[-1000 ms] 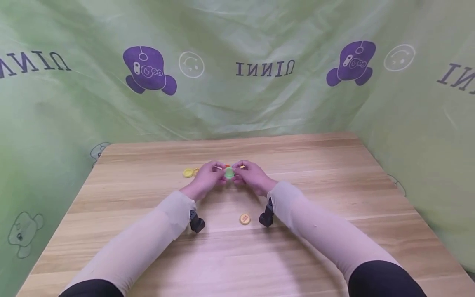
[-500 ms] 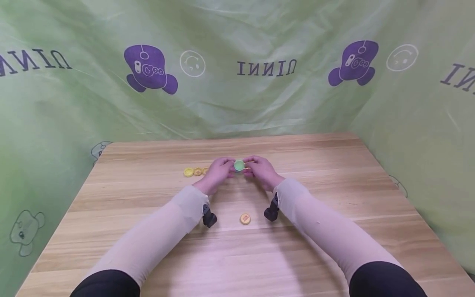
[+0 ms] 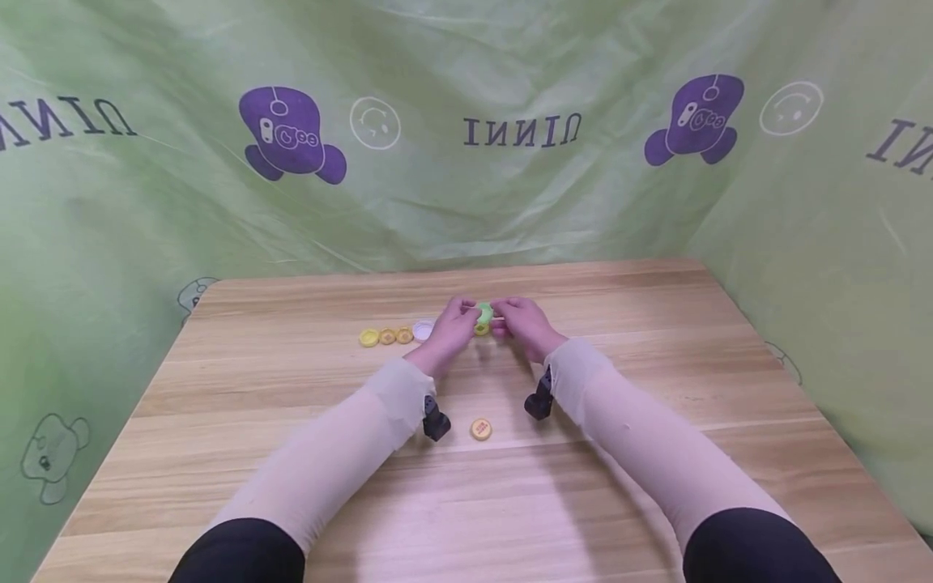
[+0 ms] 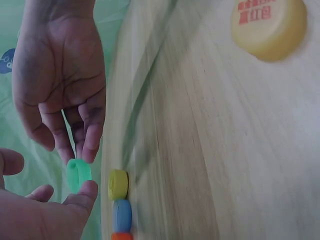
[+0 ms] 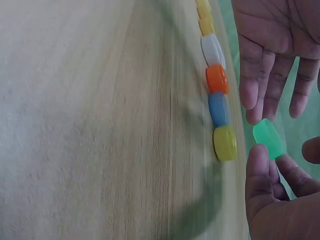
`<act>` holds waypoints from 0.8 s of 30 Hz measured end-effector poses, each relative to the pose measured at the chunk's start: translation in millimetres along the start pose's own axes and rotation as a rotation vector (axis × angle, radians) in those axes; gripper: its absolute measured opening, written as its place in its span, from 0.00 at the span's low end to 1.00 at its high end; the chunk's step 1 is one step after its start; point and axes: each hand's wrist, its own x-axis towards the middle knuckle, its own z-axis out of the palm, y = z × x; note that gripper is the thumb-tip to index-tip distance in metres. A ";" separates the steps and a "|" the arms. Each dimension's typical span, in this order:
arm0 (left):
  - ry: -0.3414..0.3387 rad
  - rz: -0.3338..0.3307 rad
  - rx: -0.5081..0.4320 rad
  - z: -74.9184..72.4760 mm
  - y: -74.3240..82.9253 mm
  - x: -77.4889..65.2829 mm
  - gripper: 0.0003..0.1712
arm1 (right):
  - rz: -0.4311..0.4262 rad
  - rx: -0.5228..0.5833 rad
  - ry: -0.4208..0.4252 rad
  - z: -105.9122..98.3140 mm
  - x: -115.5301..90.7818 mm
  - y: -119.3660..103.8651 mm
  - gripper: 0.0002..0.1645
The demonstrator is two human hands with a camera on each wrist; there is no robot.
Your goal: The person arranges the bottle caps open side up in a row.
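Observation:
A green bottle cap [image 3: 484, 313] is held between my two hands over the far part of the table. My left hand [image 3: 453, 328] grips its left side, and my right hand [image 3: 526, 325] holds it from the right with its fingertips. In the right wrist view the green cap [image 5: 268, 139] is tilted, with fingers at both ends. Just below it, a yellow cap [image 5: 225, 142] ends a row on the tabletop. Beside that come a blue cap [image 5: 219, 109], an orange cap [image 5: 217, 78] and a white cap [image 5: 213, 51]. My left hand hides part of this row in the head view.
Several yellow caps [image 3: 388, 336] continue the row to the left. One pale orange cap [image 3: 480, 429] with red print lies alone nearer to me, between my forearms. The wooden table [image 3: 641, 502] has a green printed curtain [image 3: 437, 210] behind it and at its sides.
Both hands have shifted right and slightly farther away with the green cap between them. The white cap and more yellow caps have come into sight behind my left hand. The lone printed cap stays put.

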 end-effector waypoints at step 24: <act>-0.053 -0.049 -0.039 21.1 -0.6 8.8 0.25 | 0.074 0.008 -0.070 -26.1 13.1 12.0 0.21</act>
